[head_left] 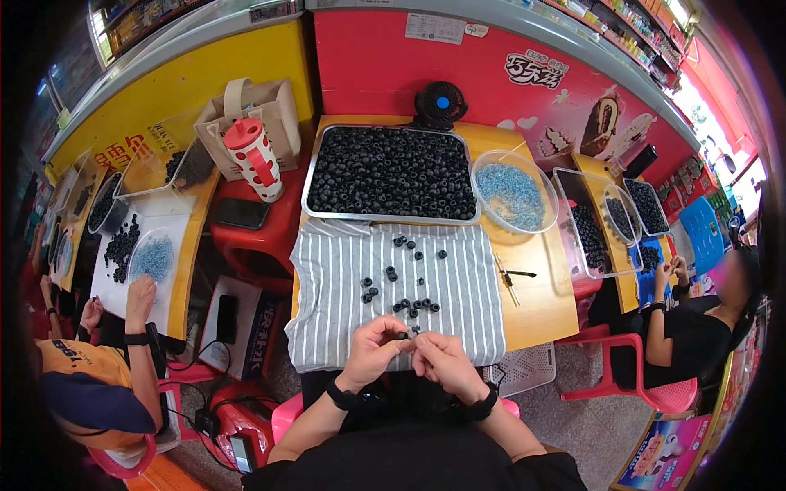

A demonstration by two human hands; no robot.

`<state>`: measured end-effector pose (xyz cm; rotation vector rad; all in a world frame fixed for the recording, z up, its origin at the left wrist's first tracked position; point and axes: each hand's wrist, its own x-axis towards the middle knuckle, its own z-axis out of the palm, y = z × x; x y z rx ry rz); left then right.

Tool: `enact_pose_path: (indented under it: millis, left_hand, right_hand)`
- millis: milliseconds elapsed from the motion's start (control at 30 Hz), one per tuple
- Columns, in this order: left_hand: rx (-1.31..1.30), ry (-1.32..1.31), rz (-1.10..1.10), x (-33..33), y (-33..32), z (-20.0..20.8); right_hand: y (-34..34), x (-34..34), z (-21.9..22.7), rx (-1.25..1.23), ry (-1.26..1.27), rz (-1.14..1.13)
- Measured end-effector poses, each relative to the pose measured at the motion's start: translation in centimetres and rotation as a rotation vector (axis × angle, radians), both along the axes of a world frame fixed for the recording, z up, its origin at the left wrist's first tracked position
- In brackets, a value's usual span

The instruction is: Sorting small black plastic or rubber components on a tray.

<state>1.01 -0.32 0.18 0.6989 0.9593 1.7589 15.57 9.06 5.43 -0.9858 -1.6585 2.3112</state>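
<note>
My left hand (375,350) and my right hand (447,362) meet at the near edge of a grey-and-white striped cloth (327,270). My left fingertips pinch a small black round part (403,335). The right thumb and fingers are closed right beside it; what they hold, if anything, is hidden. Several loose black round parts with holes (391,273) lie on the cloth, some just beyond my fingertips. Behind the cloth stands a metal tray (306,188) heaped with the same black parts. To its right is a clear round tub (550,182) of small light blue pieces (509,196).
A thin pointed tool (508,282) lies on the wooden table (536,319) right of the cloth. A small black fan (440,105) stands behind the tray. At left, a red stool (274,233) carries a phone and a spotted tumbler (254,164). People work at tables on both sides.
</note>
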Motion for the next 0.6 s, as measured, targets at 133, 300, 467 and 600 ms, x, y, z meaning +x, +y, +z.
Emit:
enact_pose_path:
  millis: [133, 300, 467, 600]
  left_hand:
    - [-0.083, -0.024, -0.013, -0.2, 0.0, 0.1]
    - [-0.012, -0.058, 0.084, -0.3, 0.6, -0.2]
    - [-0.002, -0.119, 0.102, -0.2, 0.6, 0.5]
    - [0.028, -0.177, 0.088, -0.5, 0.4, 0.1]
  right_hand:
    - [0.3, -0.1, 1.2, 0.306, -0.058, 0.032]
    - [2.1, 0.7, 1.7, 1.200, -0.431, 0.203]
    - [3.6, 1.7, 3.2, 1.297, -0.578, 0.230]
    - [4.0, 2.2, 3.5, 1.356, -0.587, 0.253]
